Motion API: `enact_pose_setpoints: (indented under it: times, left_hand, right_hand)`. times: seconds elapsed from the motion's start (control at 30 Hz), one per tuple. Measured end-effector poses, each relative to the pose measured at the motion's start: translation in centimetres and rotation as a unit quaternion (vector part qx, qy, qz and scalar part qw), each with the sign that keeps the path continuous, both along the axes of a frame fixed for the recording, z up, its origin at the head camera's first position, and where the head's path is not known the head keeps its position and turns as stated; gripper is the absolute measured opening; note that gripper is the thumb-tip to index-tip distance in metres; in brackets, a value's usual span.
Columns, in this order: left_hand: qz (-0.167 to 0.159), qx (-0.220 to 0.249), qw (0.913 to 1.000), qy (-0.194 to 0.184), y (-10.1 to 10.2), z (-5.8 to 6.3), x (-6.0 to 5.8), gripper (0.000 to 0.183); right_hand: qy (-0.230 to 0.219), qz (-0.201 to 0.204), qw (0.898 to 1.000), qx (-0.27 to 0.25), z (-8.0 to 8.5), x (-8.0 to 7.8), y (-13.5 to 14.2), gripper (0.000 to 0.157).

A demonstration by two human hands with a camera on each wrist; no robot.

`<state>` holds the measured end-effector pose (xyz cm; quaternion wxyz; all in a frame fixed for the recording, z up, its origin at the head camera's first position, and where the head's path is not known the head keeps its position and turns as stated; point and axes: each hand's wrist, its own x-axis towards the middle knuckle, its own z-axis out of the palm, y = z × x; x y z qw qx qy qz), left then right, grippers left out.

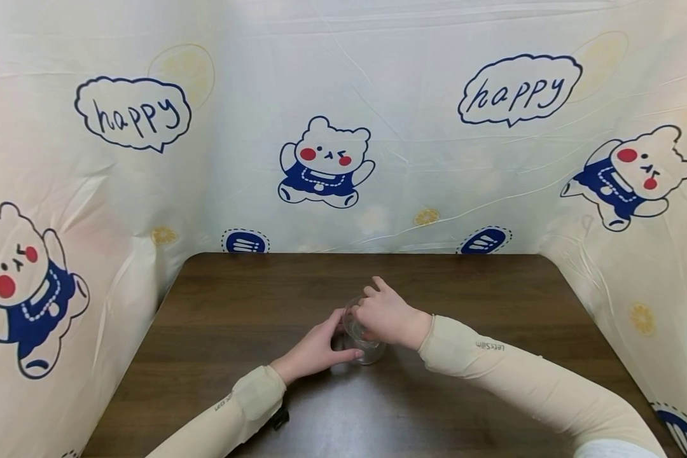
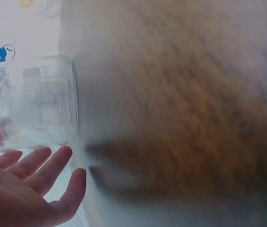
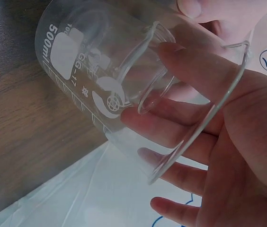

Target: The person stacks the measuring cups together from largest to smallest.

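Observation:
A clear glass beaker (image 3: 67,56) marked 500 ml stands on the brown table, with a smaller clear glass vessel (image 3: 145,87) inside it. My right hand (image 1: 390,316) reaches down into its mouth from above. In the right wrist view, the right thumb and index finger pinch the small vessel near its rim, while the other fingers spread past the large rim. My left hand (image 1: 315,346) holds the large beaker from the left, thumb on the near side and fingers on the far side. In the left wrist view, its fingers (image 2: 48,168) lie along the glass wall.
The dark wooden table (image 1: 464,407) is bordered at the back and sides by a pale curtain (image 1: 412,172) printed with bears and lettering. A small black object (image 1: 280,418) shows under the left wrist.

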<state>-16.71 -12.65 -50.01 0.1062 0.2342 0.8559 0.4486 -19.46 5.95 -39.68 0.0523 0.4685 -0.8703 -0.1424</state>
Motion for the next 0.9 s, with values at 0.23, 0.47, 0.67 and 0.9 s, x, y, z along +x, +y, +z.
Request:
enact_pose_setpoints:
  times: [0.23, 0.47, 0.67, 0.9]
  left_hand:
    - [0.002, -0.001, 1.0000, -0.004, -0.01, 0.02, 0.00, 0.079]
    - [0.004, -0.005, 1.0000, -0.004, 0.02, 0.04, -0.02, 0.079]
    - [0.002, -0.004, 1.0000, -0.003, -0.01, -0.12, 0.01, 0.080]
    - [0.003, -0.005, 1.0000, -0.001, -0.07, -0.38, -0.07, 0.080]
  right_hand:
    - [0.002, -0.006, 1.000, 0.014, -0.02, 0.01, -0.17, 0.034]
    - [0.003, -0.010, 1.000, 0.026, -0.14, -0.09, -0.32, 0.037]
    - [0.006, -0.010, 1.000, 0.022, -0.13, 0.01, -0.39, 0.040]
    - [-0.004, -0.017, 1.000, 0.023, -0.17, 0.01, -0.44, 0.041]
